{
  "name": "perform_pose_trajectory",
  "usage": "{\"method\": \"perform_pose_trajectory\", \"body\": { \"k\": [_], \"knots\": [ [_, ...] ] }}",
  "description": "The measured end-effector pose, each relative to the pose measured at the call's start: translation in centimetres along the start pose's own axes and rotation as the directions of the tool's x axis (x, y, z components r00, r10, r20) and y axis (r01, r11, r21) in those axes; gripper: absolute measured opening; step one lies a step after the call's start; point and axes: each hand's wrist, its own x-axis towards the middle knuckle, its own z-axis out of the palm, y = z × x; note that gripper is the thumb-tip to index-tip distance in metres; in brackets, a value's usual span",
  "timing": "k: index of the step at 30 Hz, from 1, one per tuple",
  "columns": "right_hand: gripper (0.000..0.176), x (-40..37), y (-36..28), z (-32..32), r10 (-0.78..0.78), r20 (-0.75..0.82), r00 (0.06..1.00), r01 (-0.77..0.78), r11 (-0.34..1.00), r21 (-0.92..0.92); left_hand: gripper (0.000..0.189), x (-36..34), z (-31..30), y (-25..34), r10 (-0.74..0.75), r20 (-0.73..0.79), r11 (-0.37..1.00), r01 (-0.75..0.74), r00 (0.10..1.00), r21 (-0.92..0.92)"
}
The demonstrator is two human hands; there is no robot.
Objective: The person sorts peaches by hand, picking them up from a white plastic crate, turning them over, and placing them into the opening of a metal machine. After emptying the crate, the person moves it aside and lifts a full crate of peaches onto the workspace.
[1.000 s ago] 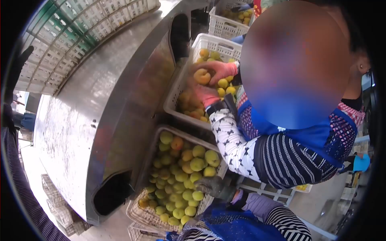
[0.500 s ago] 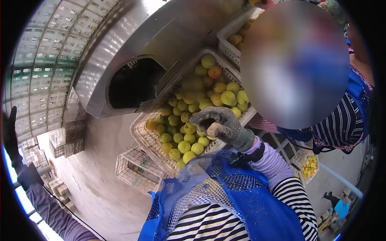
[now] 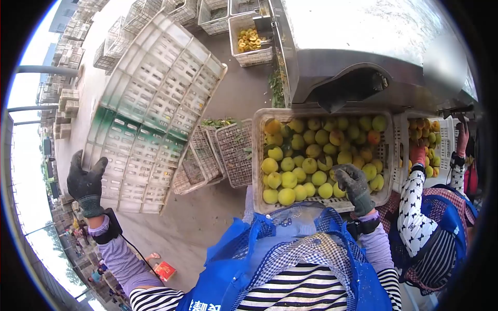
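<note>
My left hand (image 3: 87, 182), in a dark glove, is at the near left edge of a big white plastic crate (image 3: 150, 98) with a green band. Its thumb and fingers are spread apart along that edge, and the crate is tilted. In front of my body a whitish crate (image 3: 258, 155) holds many yellow-green peaches (image 3: 309, 166), some with a red blush. Over the right part of these fruits is my right hand (image 3: 355, 187), gloved, its fingers curled inward. I cannot tell whether anything is in them.
A metal machine with a dark chute opening (image 3: 347, 85) stands behind the fruit crate. Low crates (image 3: 236, 155) sit on the floor to its left. Halved fruit (image 3: 249, 40) fills part of a crate farther back. On my right, a co-worker's arm (image 3: 412, 189) reaches to another fruit crate (image 3: 436, 150).
The view has swung left, bringing the tilted crate further in. My left hand has come from the far left to this crate's edge. My right hand stays curled over the peaches.
</note>
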Motion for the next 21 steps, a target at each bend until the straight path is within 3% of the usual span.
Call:
{"method": "perform_pose_trajectory", "body": {
  "k": [4, 6, 8, 10, 13, 14, 16, 17, 18, 19, 20, 21],
  "knots": [
    [0.017, -0.2, 2.9, 1.0, -0.019, -0.004, 1.000, 0.018, 0.978, -0.209, 0.060, -4.2, 13.8, -3.7, 0.192, 0.091, 0.977, -0.199, 0.977, 0.078],
    [0.019, -1.3, 6.5, -0.1, -0.115, -0.019, 0.993, 0.102, 0.932, -0.347, 0.058, -6.9, 17.4, -1.4, 0.044, 0.320, 0.987, -0.090, 0.946, 0.130],
    [0.025, -3.4, 7.4, -0.3, -0.095, -0.142, 0.985, 0.023, 0.897, -0.441, 0.062, -8.8, 22.3, -1.1, 0.046, 0.384, 0.994, -0.079, 0.922, 0.072],
    [0.030, -4.7, 9.7, -1.4, 0.017, -0.210, 0.977, -0.096, 0.923, -0.374, 0.067, -10.4, 27.2, -1.5, 0.049, 0.435, 0.998, -0.028, 0.899, -0.055],
    [0.027, -5.6, 13.8, -3.3, -0.070, -0.223, 0.972, -0.008, 0.944, -0.329, 0.073, -13.2, 33.0, -0.6, 0.008, 0.398, 0.996, 0.027, 0.917, -0.082],
    [0.026, -5.7, 14.9, -4.1, -0.168, -0.243, 0.955, 0.066, 0.923, -0.378, 0.077, -13.6, 35.0, -0.6, 0.018, 0.430, 0.991, 0.040, 0.902, -0.125],
    [0.023, -5.3, 16.5, -3.9, -0.315, -0.274, 0.909, 0.148, 0.856, -0.496, 0.079, -14.8, 41.0, 0.3, -0.020, 0.479, 0.997, 0.053, 0.878, -0.056],
    [0.022, -5.6, 16.3, -4.2, -0.342, -0.339, 0.877, 0.163, 0.873, -0.459, 0.078, -16.4, 43.7, 0.6, 0.005, 0.442, 0.995, 0.038, 0.897, -0.090],
    [0.025, -5.5, 17.4, -5.0, -0.460, -0.399, 0.793, 0.226, 0.830, -0.510, 0.077, -17.6, 45.8, 1.0, 0.035, 0.407, 0.992, 0.019, 0.913, -0.128],
    [0.029, -4.8, 18.8, -6.2, -0.573, -0.444, 0.689, 0.281, 0.775, -0.566, 0.073, -19.1, 44.1, 3.7, 0.001, 0.493, 0.989, 0.071, 0.870, -0.127],
    [0.033, -4.0, 19.1, -7.5, -0.682, -0.466, 0.564, 0.329, 0.703, -0.631, 0.070, -20.6, 48.1, 3.5, 0.038, 0.431, 0.990, 0.023, 0.901, -0.136],
    [0.040, -3.3, 18.2, -8.5, -0.681, -0.461, 0.569, 0.222, 0.667, -0.712, 0.069, -21.9, 50.1, 4.1, 0.031, 0.490, 0.990, 0.042, 0.871, -0.138]
  ]
}}
